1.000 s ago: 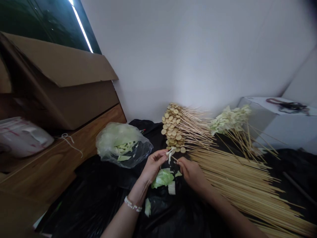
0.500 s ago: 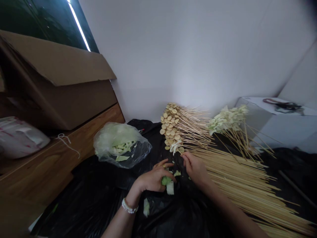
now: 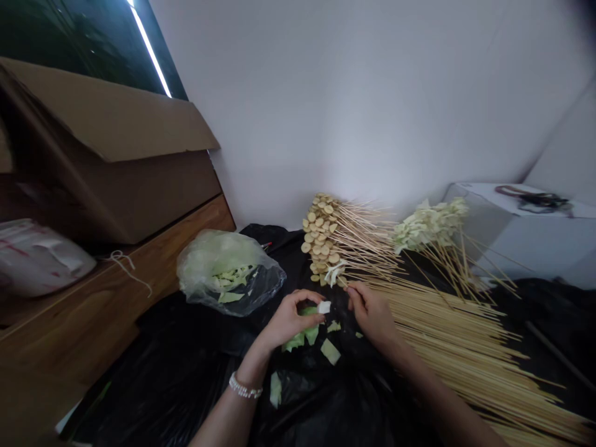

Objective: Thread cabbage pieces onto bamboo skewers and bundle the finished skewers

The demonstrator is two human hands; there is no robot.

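Between the thumb and fingers of my left hand (image 3: 293, 320) is a small white piece of cabbage (image 3: 324, 307). Green cabbage leaves (image 3: 298, 340) show below and behind those fingers. My right hand (image 3: 370, 310) pinches a thin wooden skewer (image 3: 343, 282), whose far end carries pale cabbage pieces (image 3: 334, 273). The two hands are a short way apart. Loose cabbage bits (image 3: 330, 352) lie on the black plastic sheet (image 3: 321, 403) under my hands.
Skewers with round pale slices (image 3: 320, 233) lie against the wall, beside skewers of cabbage (image 3: 431, 226). Bare skewers (image 3: 465, 347) spread to the right. A clear plastic bag (image 3: 228, 270) holds cabbage. Left stands a cardboard box (image 3: 139, 180); a white box (image 3: 493, 230) is right.
My left hand has lifted slightly from the loose cabbage and now pinches a white piece. My right hand, with the skewer, has barely shifted.
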